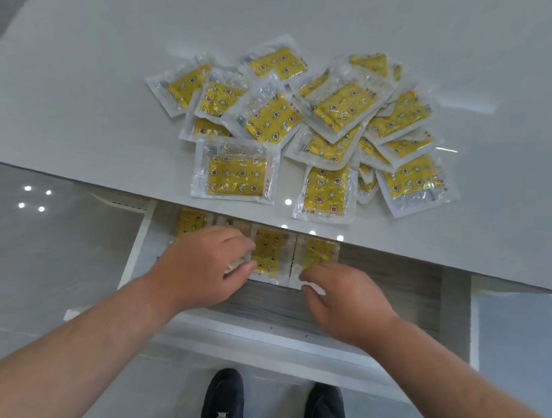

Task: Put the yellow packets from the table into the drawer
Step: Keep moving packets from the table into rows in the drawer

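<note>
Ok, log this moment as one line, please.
left hand pinches middle packet | right hand pinches right packet | both inside open drawer | pile on table

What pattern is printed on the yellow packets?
Stars, crescent moons and flowers on yellow; the head view shows it best on the front packet.

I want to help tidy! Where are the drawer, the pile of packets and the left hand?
drawer (375, 299): head view, on its bare wood-grain floor.
pile of packets (339, 106): head view, on a top packet's yellow middle.
left hand (200, 262): head view, on the back of the hand.
</note>
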A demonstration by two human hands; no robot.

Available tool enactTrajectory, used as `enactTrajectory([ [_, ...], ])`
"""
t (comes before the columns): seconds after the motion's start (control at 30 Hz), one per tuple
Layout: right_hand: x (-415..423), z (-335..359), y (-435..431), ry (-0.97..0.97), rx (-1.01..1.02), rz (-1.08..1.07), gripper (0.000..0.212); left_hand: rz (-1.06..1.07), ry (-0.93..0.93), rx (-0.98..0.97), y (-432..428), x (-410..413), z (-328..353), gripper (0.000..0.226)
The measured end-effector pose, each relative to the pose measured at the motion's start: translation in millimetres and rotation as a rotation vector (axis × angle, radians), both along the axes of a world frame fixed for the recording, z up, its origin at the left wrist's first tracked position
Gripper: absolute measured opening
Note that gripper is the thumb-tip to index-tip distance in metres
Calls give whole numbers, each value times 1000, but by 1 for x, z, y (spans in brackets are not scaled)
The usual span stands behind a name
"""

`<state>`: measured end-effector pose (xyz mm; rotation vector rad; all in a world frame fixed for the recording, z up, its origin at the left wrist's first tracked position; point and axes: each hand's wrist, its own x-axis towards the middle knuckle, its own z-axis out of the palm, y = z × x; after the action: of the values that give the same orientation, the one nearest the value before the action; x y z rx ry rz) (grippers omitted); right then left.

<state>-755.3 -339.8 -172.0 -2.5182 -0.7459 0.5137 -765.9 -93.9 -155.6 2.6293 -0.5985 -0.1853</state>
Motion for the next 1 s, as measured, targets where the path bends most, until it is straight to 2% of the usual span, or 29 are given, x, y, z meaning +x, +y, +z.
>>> enactTrajectory([
  [0.17,23,45,8,-85,119,-193,34,248,-271,31,15,40,36,32],
  [0.27,47,60,13,-48,228,-446,28,389,-50,98,22,75,46,46],
  [0.33,64,66,16,-28,265,-573,25,331,52,197,26,93,43,56],
  [0.4,76,71,20,-16,277,-624,23,268,74,262,27,105,40,59],
  [0.53,96,78,26,1,235,-661,21,284,83,294,25,116,41,64],
  [0.67,123,88,31,-34,140,-665,20,297,97,329,23,121,41,43],
  [0.8,167,91,41,-115,117,-726,19,369,209,283,24,122,46,39],
  [0.87,187,90,45,-116,61,-773,30,399,280,252,27,122,51,39],
  [1.0,211,79,47,3,-177,-793,77,460,371,67,36,126,69,45],
])
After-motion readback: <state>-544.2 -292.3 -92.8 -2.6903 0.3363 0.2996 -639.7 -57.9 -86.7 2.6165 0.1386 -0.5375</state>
